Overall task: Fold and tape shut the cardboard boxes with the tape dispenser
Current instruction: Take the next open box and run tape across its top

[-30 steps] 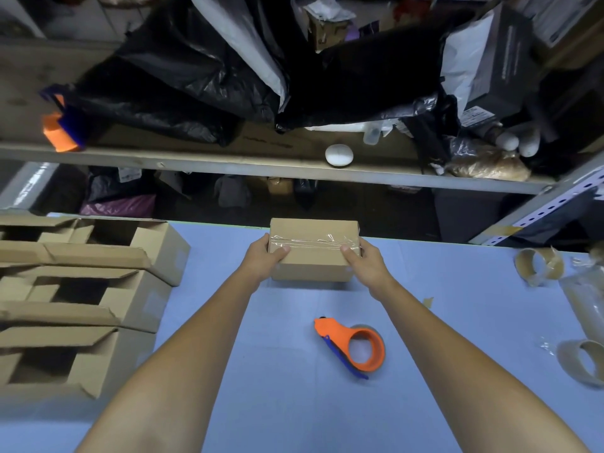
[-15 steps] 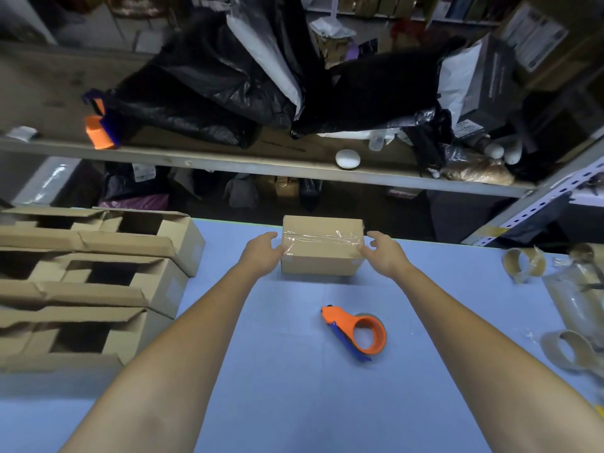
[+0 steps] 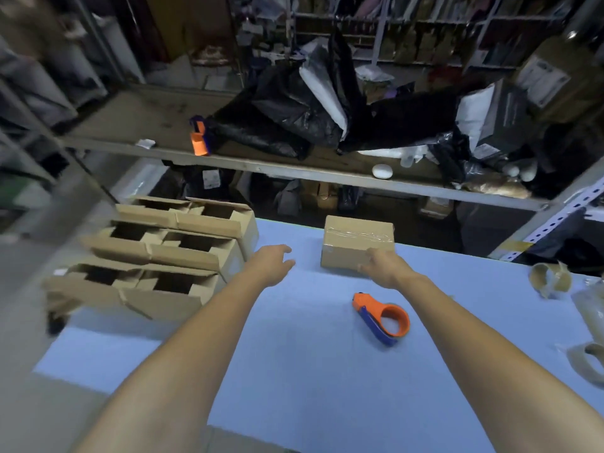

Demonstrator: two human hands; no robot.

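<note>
Altogether three open boxes, one taped box.

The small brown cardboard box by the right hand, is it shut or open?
Shut: the small brown cardboard box has its top closed flat, with a strip of clear tape running across it.

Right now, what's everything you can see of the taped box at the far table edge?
The taped box is a small, plain brown cardboard carton with its flaps closed. A wrinkled strip of clear tape runs along its top. It sits flat on the blue table near the far edge, turned slightly. The right hand, fingers relaxed, overlaps its near lower right corner, but I cannot confirm contact. Nothing else touches it.
</note>
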